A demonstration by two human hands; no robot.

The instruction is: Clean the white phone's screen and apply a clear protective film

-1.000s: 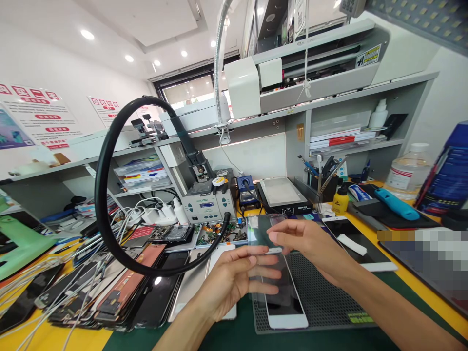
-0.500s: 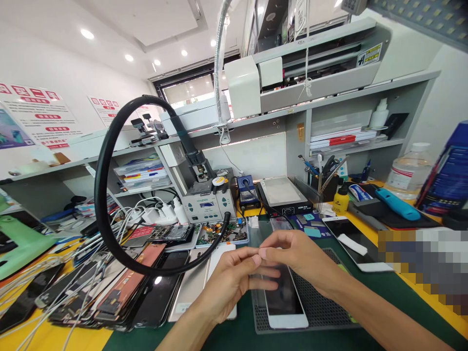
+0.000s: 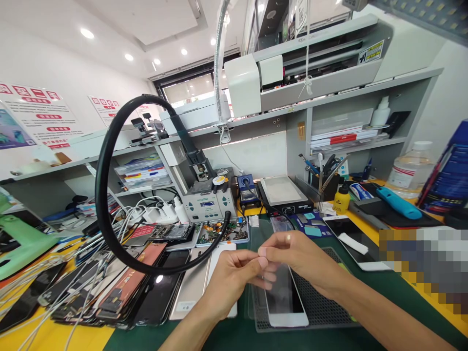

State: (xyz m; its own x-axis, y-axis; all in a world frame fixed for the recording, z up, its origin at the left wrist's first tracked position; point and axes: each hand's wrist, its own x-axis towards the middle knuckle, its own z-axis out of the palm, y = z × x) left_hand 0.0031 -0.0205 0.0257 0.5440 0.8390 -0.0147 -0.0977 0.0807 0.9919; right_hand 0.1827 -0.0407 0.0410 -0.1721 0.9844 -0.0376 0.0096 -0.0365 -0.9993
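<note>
My left hand (image 3: 234, 275) and my right hand (image 3: 296, 253) meet above a white-framed phone (image 3: 288, 319) that lies face up. Both hands pinch, thumb against fingers, with the fingertips nearly touching. Between them is a thin clear plastic film (image 3: 260, 236), hard to see against the green mat; its full outline cannot be made out. The phone rests on a dark perforated pad (image 3: 321, 302). My hands hide the phone's upper end.
Stacked phones and screens (image 3: 161, 292) lie at left under a black hose loop (image 3: 100, 195). Behind are a parts tray (image 3: 223, 231) and a hot-air station (image 3: 204, 207). Another white phone (image 3: 354, 243), a yellow bottle (image 3: 341, 200) and a clear jug (image 3: 411, 168) stand or lie at right.
My left hand has turned a little and its spread lower fingers have drawn in. My right hand stays almost in place, and the phone has not moved.
</note>
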